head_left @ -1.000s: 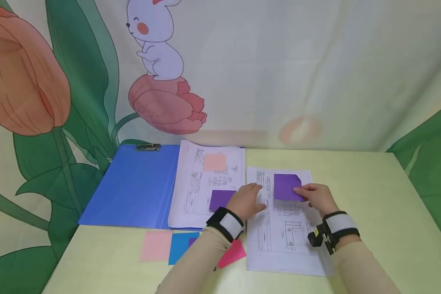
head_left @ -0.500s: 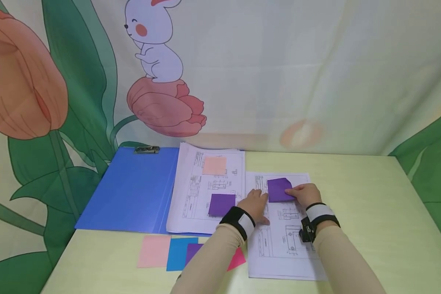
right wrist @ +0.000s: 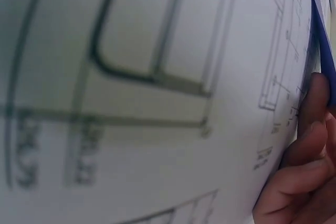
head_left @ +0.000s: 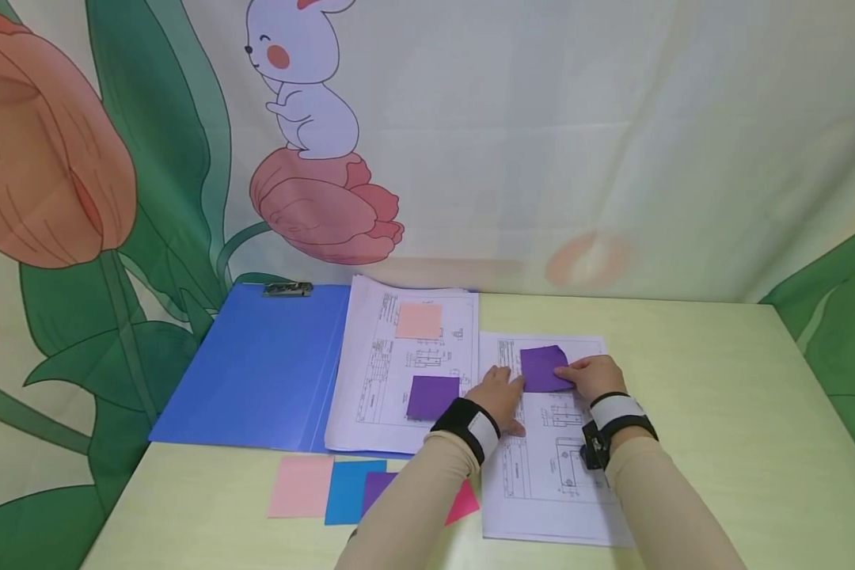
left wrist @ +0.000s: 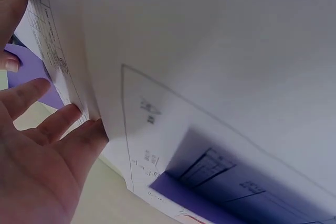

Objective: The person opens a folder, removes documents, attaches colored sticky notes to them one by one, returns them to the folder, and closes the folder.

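In the head view, my right hand (head_left: 597,377) pinches the right edge of a purple sticky note (head_left: 540,369). That note lies over the upper part of a printed drawing sheet (head_left: 520,514). My left hand (head_left: 497,398) rests at the sheet's left side, fingers extended, fingertips beside the note's left edge. In the left wrist view, loosely spread fingers of my left hand (left wrist: 47,150) are at the paper, with the purple note (left wrist: 26,72) beyond. The right wrist view shows curled fingers of my right hand (right wrist: 302,177) below the edge-on purple note (right wrist: 323,40).
A blue clip folder (head_left: 271,364) lies open at left, holding a stack of drawings (head_left: 370,396) with a peach note (head_left: 419,321) and another purple note (head_left: 433,397). In front lie pink (head_left: 301,487), blue (head_left: 343,492), purple (head_left: 378,487) and hot pink (head_left: 465,503) notes, partly behind my left forearm.
My right hand has shifted slightly left with the purple note. My left hand has moved right, from over the folder's edge to beside that note. The last half second shows almost no movement.
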### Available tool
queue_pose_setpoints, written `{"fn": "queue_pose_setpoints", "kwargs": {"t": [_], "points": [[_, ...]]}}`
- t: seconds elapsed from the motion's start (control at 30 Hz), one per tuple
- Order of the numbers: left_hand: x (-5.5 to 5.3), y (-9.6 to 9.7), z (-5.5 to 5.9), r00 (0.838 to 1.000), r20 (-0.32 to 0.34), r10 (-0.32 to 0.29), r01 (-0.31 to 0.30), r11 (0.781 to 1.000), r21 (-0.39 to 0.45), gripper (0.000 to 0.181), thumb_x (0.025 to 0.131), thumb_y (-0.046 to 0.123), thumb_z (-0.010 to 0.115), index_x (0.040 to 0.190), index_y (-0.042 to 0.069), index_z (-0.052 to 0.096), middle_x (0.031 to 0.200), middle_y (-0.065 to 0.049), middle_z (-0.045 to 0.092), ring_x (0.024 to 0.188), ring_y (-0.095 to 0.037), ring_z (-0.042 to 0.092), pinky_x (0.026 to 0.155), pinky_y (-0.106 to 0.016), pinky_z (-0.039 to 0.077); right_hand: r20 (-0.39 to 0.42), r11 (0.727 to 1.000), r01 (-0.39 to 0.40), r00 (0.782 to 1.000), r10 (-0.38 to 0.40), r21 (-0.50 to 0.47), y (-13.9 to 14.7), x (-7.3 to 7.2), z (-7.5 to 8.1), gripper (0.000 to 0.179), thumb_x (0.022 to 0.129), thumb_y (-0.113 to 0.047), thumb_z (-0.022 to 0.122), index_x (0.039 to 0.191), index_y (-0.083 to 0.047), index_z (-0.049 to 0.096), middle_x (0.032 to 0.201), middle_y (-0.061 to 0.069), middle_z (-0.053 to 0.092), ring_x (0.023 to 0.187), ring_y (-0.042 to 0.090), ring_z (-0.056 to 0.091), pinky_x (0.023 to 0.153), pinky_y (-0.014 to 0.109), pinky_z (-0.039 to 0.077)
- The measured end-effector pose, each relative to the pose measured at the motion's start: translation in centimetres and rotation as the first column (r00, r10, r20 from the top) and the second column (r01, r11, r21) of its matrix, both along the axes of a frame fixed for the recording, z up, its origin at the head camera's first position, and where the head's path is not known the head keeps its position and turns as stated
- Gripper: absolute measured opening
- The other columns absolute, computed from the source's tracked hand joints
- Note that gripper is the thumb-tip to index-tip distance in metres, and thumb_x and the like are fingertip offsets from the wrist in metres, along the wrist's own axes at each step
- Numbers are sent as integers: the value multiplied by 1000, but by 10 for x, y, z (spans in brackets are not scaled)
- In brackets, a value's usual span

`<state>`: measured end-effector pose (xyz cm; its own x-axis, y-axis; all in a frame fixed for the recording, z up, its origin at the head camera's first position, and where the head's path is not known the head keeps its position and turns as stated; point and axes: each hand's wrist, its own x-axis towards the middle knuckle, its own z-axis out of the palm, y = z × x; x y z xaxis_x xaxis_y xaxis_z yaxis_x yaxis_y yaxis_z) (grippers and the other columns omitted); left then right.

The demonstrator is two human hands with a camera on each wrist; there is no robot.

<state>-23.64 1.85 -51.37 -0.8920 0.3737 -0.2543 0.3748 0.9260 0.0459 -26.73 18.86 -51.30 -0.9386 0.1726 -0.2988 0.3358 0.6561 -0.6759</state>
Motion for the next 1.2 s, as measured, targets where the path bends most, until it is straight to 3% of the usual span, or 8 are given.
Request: {"fn": "queue_pose_setpoints", "kwargs": {"t": [0.37,0.7,0.97,1.2], "points": [[-1,3,-1,999,-30,-22,21,999,-40,89,63,54,76,138,18,45,133,-10,42,126,-26,36,101,-30,35,-20,1000,-21,1000,21,22,-1,1,6,31,82,-26,70,91,4,70,95,18,67,84,28,56,70,37,43],[-2,5,1,999,6,-31,31,996,-87,86,67,54,72,141,24,41,139,-11,37,128,-27,34,102,-31,34,-12,999,-22,1000,22,43,-3,3,9,32,82,-26,70,92,5,70,95,18,67,82,27,56,68,35,43],[0,10,11,998,51,-37,42,994,-106,85,67,50,74,140,21,42,150,7,24,130,-31,32,97,-32,40,-3,999,-15,1000,15,46,-4,3,8,30,82,-26,71,87,4,71,87,15,68,75,24,56,60,29,40],[-1,10,12,998,52,-39,45,993,-111,86,67,47,75,141,21,39,149,7,28,127,-31,35,94,-32,42,-4,998,-21,1000,22,55,-3,1,5,31,81,-26,71,88,4,71,86,15,68,74,24,57,61,32,42]]}}
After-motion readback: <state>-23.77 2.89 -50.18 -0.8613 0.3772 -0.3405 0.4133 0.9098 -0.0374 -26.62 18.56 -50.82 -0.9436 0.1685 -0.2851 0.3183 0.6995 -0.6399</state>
